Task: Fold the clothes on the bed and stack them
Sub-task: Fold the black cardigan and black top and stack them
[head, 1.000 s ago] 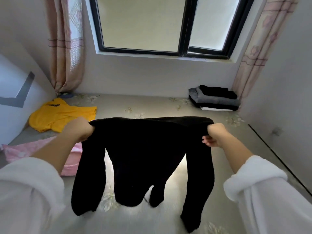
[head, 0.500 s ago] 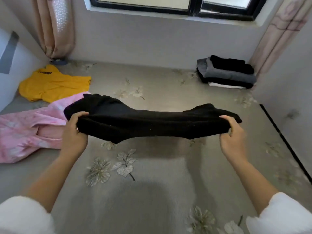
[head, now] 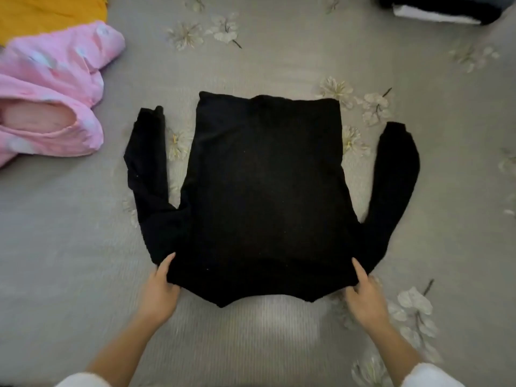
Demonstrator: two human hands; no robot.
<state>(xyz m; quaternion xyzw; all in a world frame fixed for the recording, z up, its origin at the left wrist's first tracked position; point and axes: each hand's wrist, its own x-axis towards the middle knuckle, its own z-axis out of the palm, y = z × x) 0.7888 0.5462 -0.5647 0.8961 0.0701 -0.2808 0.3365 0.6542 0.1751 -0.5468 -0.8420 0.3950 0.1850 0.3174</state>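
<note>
A black long-sleeved top (head: 265,191) lies spread flat on the grey flowered bed sheet (head: 55,247), hem away from me, both sleeves pointing away along its sides. My left hand (head: 160,291) pinches the near left shoulder corner, thumb on top of the fabric. My right hand (head: 363,294) pinches the near right shoulder corner the same way. A crumpled pink garment (head: 53,101) lies at the left, with a yellow garment (head: 50,15) behind it. The stack of folded clothes (head: 438,9) shows only partly at the top right.
Bare sheet lies between the black top and me, and to the right of its right sleeve. White sleeve cuffs show at the bottom edge.
The black top, held up hanging and then stretched between both hands, now lies flat on the bed. My head has tilted down; window and walls are out of view.
</note>
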